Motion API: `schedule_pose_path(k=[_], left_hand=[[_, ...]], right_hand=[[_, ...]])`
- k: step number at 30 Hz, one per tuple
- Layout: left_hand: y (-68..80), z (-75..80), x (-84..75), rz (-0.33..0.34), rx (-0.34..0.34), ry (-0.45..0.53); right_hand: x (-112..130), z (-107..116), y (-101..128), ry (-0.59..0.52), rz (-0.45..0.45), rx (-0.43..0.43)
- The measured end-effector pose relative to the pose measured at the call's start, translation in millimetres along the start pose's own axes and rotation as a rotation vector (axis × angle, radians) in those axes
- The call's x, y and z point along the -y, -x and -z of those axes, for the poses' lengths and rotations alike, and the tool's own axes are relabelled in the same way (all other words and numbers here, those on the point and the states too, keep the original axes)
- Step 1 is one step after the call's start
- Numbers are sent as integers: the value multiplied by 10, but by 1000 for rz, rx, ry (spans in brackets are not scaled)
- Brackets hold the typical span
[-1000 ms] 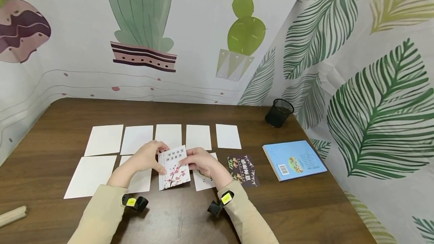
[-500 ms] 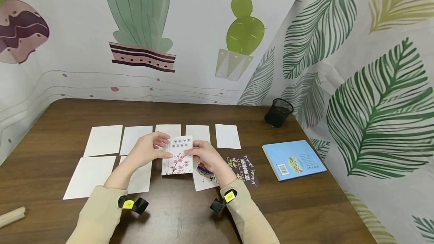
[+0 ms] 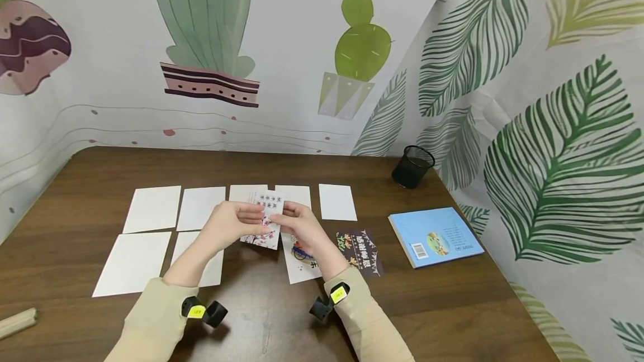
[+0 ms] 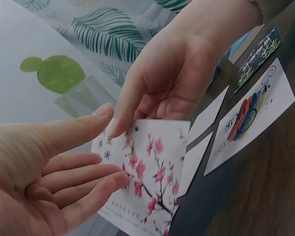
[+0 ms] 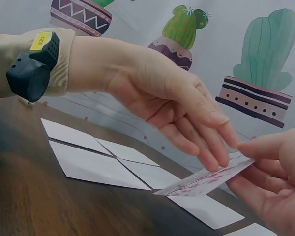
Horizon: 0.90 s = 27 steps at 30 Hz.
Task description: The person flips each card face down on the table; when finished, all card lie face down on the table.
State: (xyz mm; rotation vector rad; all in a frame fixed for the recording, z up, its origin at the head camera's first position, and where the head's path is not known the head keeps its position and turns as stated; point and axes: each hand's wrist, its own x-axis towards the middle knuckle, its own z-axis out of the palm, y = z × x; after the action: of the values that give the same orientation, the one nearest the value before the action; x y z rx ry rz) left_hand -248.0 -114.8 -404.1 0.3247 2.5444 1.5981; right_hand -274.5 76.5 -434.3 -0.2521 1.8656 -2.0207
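Observation:
A greeting card [image 3: 273, 232] with pink blossoms and dark characters is held up over the table. My right hand [image 3: 304, 229] pinches its right edge between thumb and fingers, as the right wrist view also shows. From the other side my left hand [image 3: 226, 228] reaches over it, the fingers fairly straight and the thumb apart from them. In the left wrist view, those fingertips lie right at the card's face [image 4: 152, 172]. Below the right hand lies a white card [image 3: 302, 256] with a colourful drawing, partly covered by that hand. A dark printed card [image 3: 364, 253] lies right of it.
A row of white cards [image 3: 152, 208] runs along the back, with further white cards [image 3: 132, 264] in front at left. A blue book [image 3: 436, 239] lies at right, near a black mesh pen holder [image 3: 413, 167]. A wooden stick [image 3: 17, 323] is at the left edge.
The blossom card has been lifted away from me and turned slightly. My left hand, first holding its left side, has let go and moved across its face; the right hand keeps its pinch.

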Motion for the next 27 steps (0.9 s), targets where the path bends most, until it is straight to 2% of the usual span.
schedule_pose_path(k=[11,22,27], left_hand=[[45,-17,-124,7,-126,-48],[56,-18,-116,-20,-164,-59],[62,43,-104,4,-127,-61]], right_hand=[[49,-93,35,-35,71,61],[60,-87,38,-73,68,79],[60,-96,43,-82,82,84]])
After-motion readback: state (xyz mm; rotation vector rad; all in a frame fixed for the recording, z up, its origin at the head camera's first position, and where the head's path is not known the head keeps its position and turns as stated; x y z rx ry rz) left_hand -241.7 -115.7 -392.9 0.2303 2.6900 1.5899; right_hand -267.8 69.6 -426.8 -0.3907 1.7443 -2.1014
